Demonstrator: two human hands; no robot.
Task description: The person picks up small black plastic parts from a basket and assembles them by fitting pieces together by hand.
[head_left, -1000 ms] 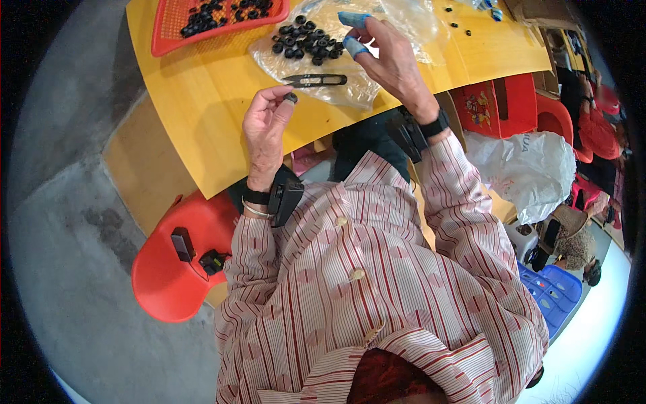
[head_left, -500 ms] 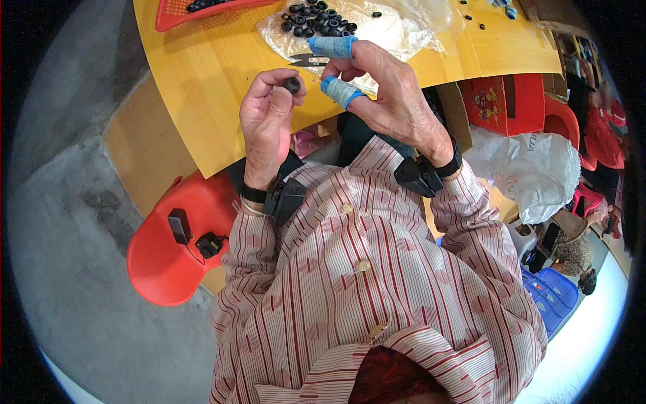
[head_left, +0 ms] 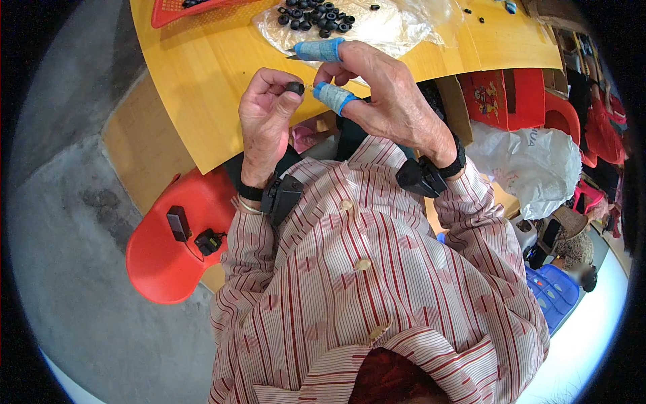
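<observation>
Both hands are now together over the table's near edge (head_left: 202, 145); left hand (head_left: 266, 118) pinches a small black ring (head_left: 295, 87), right hand (head_left: 383, 91) grips a thin tool (head_left: 296, 57). More rings lie on the plastic sheet (head_left: 397, 30).

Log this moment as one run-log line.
left hand: pinches small black ring | right hand: blue-taped fingers close beside ring, contact unclear | pile of black rings on plastic sheet, yellow table

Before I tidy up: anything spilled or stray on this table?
Yes. A few black beads lie loose on the yellow table, apart from the pile on the plastic sheet.
</observation>
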